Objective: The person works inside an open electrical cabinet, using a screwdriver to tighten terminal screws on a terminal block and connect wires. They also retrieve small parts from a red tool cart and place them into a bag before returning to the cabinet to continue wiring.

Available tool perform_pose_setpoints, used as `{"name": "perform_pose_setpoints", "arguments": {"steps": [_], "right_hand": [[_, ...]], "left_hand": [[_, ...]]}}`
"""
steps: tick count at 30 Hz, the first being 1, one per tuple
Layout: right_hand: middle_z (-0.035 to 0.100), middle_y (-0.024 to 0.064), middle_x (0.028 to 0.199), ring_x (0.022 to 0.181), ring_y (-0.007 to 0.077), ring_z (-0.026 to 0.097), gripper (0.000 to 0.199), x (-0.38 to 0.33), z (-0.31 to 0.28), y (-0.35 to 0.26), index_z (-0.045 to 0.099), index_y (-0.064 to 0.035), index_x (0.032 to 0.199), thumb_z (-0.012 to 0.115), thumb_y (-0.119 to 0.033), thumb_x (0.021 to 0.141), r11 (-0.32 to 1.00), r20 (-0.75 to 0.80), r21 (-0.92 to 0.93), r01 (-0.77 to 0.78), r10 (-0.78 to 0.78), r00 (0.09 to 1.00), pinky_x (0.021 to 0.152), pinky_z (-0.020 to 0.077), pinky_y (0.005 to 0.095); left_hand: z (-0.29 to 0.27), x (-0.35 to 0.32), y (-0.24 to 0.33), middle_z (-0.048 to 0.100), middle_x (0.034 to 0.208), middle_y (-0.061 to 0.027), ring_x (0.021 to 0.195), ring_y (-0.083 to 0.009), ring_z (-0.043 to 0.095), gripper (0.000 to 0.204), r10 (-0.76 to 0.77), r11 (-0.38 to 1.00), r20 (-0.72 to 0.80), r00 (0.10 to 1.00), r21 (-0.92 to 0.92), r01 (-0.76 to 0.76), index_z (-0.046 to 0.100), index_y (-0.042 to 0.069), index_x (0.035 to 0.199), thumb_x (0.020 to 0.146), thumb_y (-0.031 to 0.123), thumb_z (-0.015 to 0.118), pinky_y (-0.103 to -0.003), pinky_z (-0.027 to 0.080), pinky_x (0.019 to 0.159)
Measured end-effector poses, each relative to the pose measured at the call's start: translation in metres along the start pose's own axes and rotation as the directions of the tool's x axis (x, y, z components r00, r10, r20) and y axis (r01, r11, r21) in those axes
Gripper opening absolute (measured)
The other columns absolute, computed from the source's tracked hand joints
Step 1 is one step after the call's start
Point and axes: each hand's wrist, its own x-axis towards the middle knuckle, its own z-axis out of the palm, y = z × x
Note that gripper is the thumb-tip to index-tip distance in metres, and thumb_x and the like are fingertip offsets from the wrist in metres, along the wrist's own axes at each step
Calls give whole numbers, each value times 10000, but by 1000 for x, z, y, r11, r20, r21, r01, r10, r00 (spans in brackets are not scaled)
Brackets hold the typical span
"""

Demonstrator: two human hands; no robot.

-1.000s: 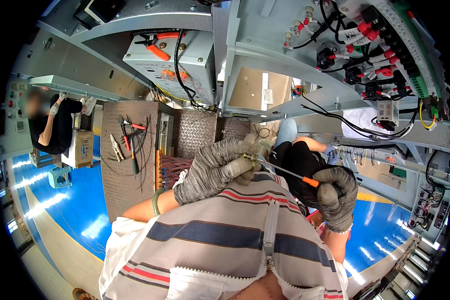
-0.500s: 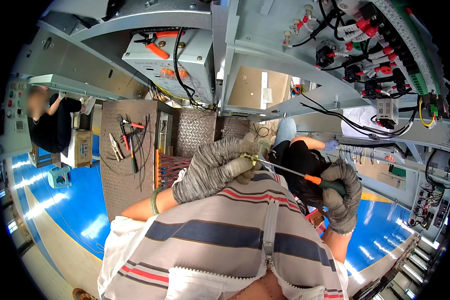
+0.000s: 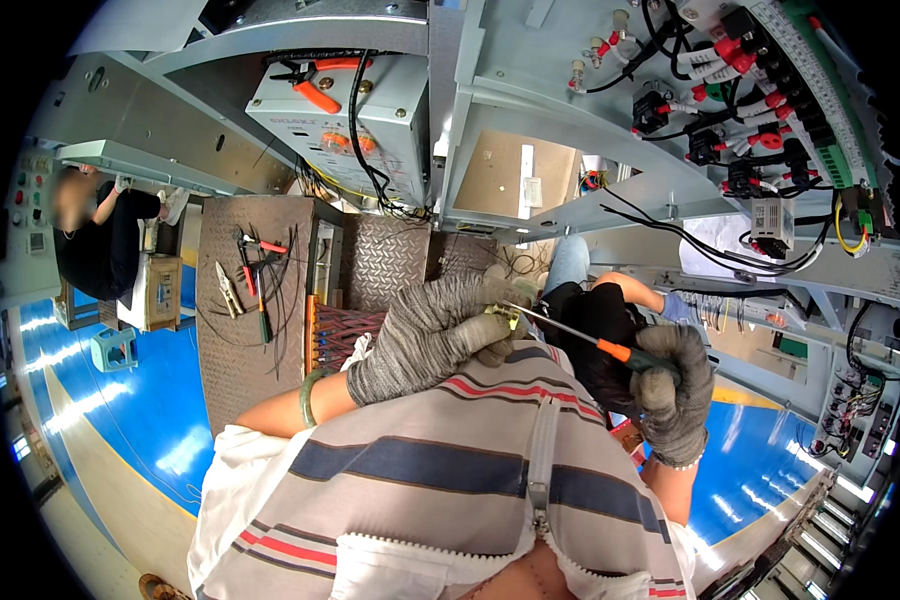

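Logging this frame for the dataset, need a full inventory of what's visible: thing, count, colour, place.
small yellowish metal component: 1, pinched in the left hand, centre
orange-handled screwdriver: 1, steel shaft, tip at the component, held by the right hand
hand tools on checker-plate stand: several pliers and cutters, red and yellow grips, left of centre
orange-handled pliers: 1, on the grey box, top
grey control box: 1, top centre
wired panel with red and black connectors: 1, upper right
co-workers: 2, dark tops, one far left, one behind the hands
blue floor: left and lower right
left hand: grey knit glove
right hand: grey knit glove
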Motion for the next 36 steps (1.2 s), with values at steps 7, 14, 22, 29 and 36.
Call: {"name": "perform_pose_setpoints", "arguments": {"steps": [7, 14, 22, 29, 36], "right_hand": [[585, 37, 742, 489, 66, 446, 404, 2, -16, -6, 618, 7, 915, 650, -377, 793, 998, -19, -46, -51, 50, 999, 453, 332, 217], [592, 43, 763, 536, 68, 469, 391, 7, -5, -12, 632, 6, 881, 650, -374, 791, 998, 6, 0, -66, 66, 998, 489, 352, 217], [592, 56, 750, 664, 125, 521, 395, 10, -4, -12, 637, 8, 856, 644, -380, 784, 998, 32, -59, -25, 27, 999, 610, 414, 260], [585, 54, 721, 646, 132, 529, 369, 11, -10, -14, 639, 8, 861, 634, -356, 803, 996, 95, -87, 10, -2, 995, 587, 418, 264], [573, 52, 690, 591, 132, 536, 388, 13, -17, -8, 635, 3, 895, 609, -380, 841, 972, 142, -187, 141, -115, 983, 542, 416, 262]], "left_hand": [[-7, 2, -2, 634, 879, -117, 722, -152, 626, 260, 4, 998, 20, 1000, -70, -2, 534, -32, 1126, 908, 108, 527, -282, 542, 647], [-8, 3, -3, 630, 892, -126, 727, -160, 630, 270, -14, 993, 34, 999, -120, 18, 516, -33, 1140, 913, 112, 496, -287, 544, 652], [-10, 1, -1, 628, 907, -128, 736, -154, 621, 296, -26, 995, 51, 998, -95, 31, 514, -42, 1162, 910, 113, 509, -285, 536, 659], [-9, 0, -5, 627, 904, -122, 737, -156, 615, 314, -1, 992, 62, 998, -128, 9, 518, -28, 1172, 908, 139, 542, -288, 530, 653], [-8, -1, -4, 626, 888, -119, 714, -165, 607, 314, -40, 976, 72, 997, -211, 55, 532, -10, 1167, 902, 155, 560, -292, 519, 623]]}}
